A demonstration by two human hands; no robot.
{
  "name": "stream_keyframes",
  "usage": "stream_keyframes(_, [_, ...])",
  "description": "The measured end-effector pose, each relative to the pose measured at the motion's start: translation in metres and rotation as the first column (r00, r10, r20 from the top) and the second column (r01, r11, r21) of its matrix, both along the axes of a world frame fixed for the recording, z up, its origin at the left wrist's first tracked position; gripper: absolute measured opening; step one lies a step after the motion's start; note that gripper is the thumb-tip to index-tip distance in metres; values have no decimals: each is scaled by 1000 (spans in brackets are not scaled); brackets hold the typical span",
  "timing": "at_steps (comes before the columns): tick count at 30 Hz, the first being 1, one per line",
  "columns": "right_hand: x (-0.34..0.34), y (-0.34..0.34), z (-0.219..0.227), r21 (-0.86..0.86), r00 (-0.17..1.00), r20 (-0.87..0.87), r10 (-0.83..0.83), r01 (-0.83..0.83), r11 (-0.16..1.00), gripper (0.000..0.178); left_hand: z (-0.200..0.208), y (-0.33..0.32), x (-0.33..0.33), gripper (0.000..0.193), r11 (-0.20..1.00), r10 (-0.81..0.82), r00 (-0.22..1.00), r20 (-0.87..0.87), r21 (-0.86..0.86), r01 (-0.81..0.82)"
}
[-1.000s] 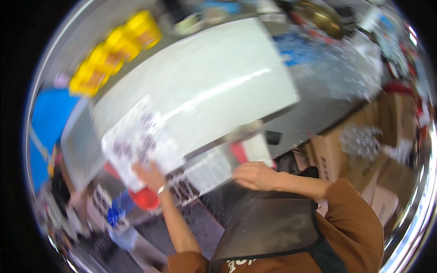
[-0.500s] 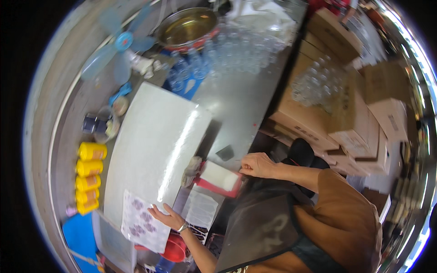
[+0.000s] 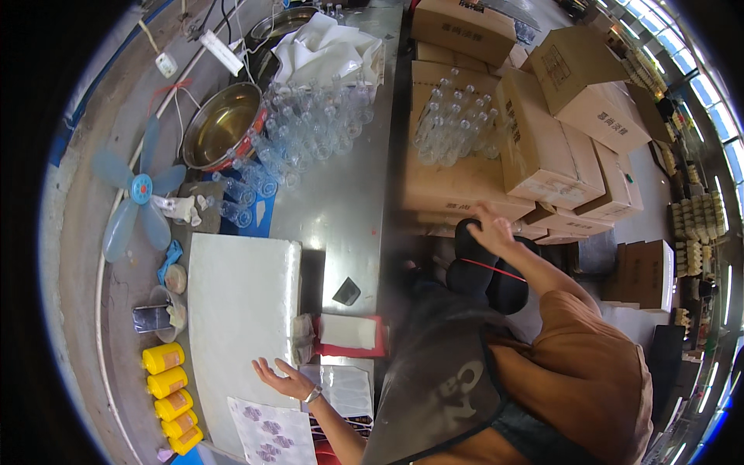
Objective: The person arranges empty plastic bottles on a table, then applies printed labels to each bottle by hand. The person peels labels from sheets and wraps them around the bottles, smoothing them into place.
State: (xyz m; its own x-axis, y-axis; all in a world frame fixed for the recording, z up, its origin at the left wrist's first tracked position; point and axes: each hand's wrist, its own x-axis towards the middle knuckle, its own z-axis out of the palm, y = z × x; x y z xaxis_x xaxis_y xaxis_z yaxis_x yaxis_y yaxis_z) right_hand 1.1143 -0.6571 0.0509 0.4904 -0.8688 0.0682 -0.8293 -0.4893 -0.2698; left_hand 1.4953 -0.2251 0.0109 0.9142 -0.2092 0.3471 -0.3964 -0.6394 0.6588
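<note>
White slab (image 3: 242, 310), a large rectangular board with a pale matte face, is seen lying flat on the steel table (image 3: 349, 194), along its left portion. The left hand (image 3: 285, 380) is held just above the slab's near edge, palm up and fingers spread loosely, grasping nothing; a watch is worn on that wrist. A printed sheet (image 3: 273, 431) with purple patterns lies at the near end of the slab, just beside the left hand. A white block on a red tray (image 3: 349, 333) sits just to the right of the slab, with a small dark square object (image 3: 346, 291) on the table beyond it. The right hand (image 3: 490, 229) is raised well apart from the slab, off the table's right edge, fingers extended and open, nothing gripped; it is seen in front of stacked cardboard boxes (image 3: 542, 147). A row of yellow bottles (image 3: 169, 391) is lined up on the floor to the left of the slab. Clear plastic bottles (image 3: 302, 143) are clustered at the far part of the table, next to a metal basin (image 3: 221, 128). More clear bottles (image 3: 457, 124) stand on top of a cardboard box. A blue fan (image 3: 139, 194) is noted to the far left, lying against the wall side.
</note>
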Motion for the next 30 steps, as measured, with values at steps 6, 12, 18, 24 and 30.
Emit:
stream_keyframes(6, [-41, -156, 6, -249, 974, 165, -152, 190, 950, 39, 26, -134, -22, 39, 952, -272, 962, -38, -154, 263])
stream_keyframes(12, [-28, -330, 19, -200, 913, 354, -204, 287, 937, 37, 33, -307, -72, 38, 836, -545, 826, -144, -174, 521])
stream_keyframes(18, [33, -501, -2, -120, 878, 473, -67, 140, 983, 45, 19, -498, -119, 42, 590, -806, 564, -176, -183, 786])
stream_keyframes(24, [76, -624, -58, 214, 934, 336, -126, 55, 975, 53, 12, -652, -120, 47, 517, -855, 488, -174, -209, 830])
stream_keyframes(30, [98, -653, -104, 418, 911, 411, 39, -226, 880, 43, -7, -754, -96, 52, 514, -847, 448, -286, -224, 828])
